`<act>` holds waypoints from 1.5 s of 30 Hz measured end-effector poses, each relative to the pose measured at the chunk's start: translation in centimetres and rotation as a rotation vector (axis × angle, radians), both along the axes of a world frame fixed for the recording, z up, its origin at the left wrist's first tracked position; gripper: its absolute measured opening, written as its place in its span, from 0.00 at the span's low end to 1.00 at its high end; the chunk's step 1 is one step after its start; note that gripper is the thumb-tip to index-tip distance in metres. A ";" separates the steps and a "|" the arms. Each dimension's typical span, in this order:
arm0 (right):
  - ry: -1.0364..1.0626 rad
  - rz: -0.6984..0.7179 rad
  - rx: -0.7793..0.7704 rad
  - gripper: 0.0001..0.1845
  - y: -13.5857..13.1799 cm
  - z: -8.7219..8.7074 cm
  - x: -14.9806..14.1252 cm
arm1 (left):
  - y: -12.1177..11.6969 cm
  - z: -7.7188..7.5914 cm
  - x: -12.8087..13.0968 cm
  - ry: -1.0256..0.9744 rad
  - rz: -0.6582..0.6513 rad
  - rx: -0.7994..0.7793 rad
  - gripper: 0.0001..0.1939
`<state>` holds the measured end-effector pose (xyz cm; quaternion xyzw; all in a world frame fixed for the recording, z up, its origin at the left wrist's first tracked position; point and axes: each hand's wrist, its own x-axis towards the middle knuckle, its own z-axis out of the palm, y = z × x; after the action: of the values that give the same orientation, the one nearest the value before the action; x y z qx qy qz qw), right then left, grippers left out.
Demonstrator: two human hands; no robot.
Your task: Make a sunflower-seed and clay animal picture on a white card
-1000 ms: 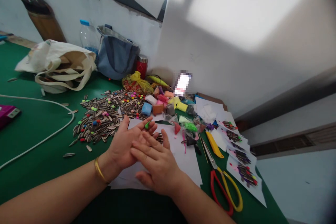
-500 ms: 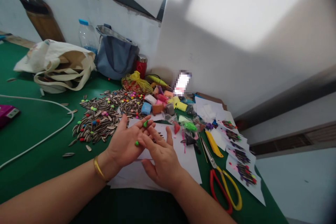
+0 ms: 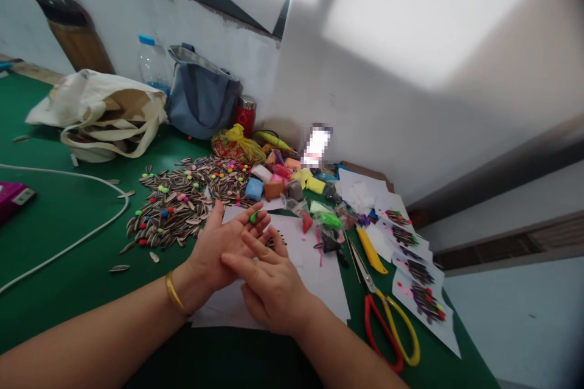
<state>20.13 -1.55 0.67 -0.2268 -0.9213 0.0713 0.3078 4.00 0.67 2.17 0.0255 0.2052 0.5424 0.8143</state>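
Note:
My left hand (image 3: 221, 249) is turned palm up with its fingers stretched out. A small lump of green modelling clay (image 3: 254, 217) rests at its fingers. My right hand (image 3: 278, 282) lies across the left palm, its fingers spread and a fingertip pressed on the palm. Whatever is under that fingertip is hidden. Below both hands are white paper sheets (image 3: 314, 292), with some sunflower seeds (image 3: 279, 238) partly showing behind the fingers.
A pile of striped seeds and coloured beads (image 3: 177, 209) spreads at the left. Packets of coloured clay (image 3: 274, 189) lie behind the paper. Scissors (image 3: 371, 289), a yellow cutter (image 3: 371, 249) and seed-decorated cards (image 3: 424, 301) are at the right. A white cable (image 3: 103, 225) curves at far left.
My right fingers have slid left over the left palm, toward its heel. A small green ball seen on the palm before is now covered. The green lump stays at the left fingers.

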 end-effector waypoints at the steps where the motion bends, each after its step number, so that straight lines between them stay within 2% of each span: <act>1: -0.009 -0.029 0.002 0.27 0.0 -0.1 0.0 | 0.0 -0.1 0.0 0.000 -0.002 0.003 0.38; 4: 0.012 -0.107 0.010 0.25 0.1 -0.2 0.1 | 0.1 -0.2 0.0 -0.011 0.003 0.022 0.38; 8: -0.011 -0.001 0.050 0.24 0.1 -0.1 0.1 | 0.1 -0.2 0.1 -0.011 0.001 0.021 0.37; 11: -0.059 -0.025 0.085 0.23 0.1 -0.2 -0.1 | 0.0 -0.4 0.1 -0.002 -0.016 0.003 0.37; 17: 0.095 -0.096 0.099 0.16 0.3 -0.7 -0.4 | -0.2 -0.6 0.5 -0.002 -0.040 0.049 0.37; 23: 0.141 -0.165 -0.033 0.08 0.4 -0.6 -0.5 | -0.5 -0.4 1.0 0.024 -0.041 0.031 0.36; 26: 0.281 -0.222 -0.105 0.07 1.4 -0.5 0.9 | -0.2 0.0 0.7 0.065 0.014 0.057 0.32; 29: 0.455 -0.413 -0.192 0.07 3.2 -1.1 2.9 | 0.6 0.2 0.1 0.235 0.126 0.085 0.19; 31: 0.492 -0.536 -0.273 0.09 4.4 -2.0 4.0 | 1.2 0.0 -0.2 0.397 0.200 0.122 0.11; 33: 0.493 -0.605 -0.353 0.11 5.3 -3.0 4.7 | 1.8 -0.5 -0.5 0.575 0.232 0.178 0.07; 38: 0.378 -0.579 -0.386 0.09 6.1 -4.1 4.5 | 2.9 -2.2 -0.8 1.002 0.191 0.415 0.08; 41: 0.329 -0.554 -0.377 0.08 6.2 -4.2 4.2 | 3.2 -3.2 -0.7 1.095 0.141 0.632 0.07; 45: 0.282 -0.525 -0.361 0.05 6.6 -4.3 3.8 | 3.5 -4.1 -0.6 1.281 0.054 0.812 0.06</act>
<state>23.97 5.07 -3.67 -0.4947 -0.7526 0.1822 0.3946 3.38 4.14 -1.95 0.6285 0.4227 0.4743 0.4488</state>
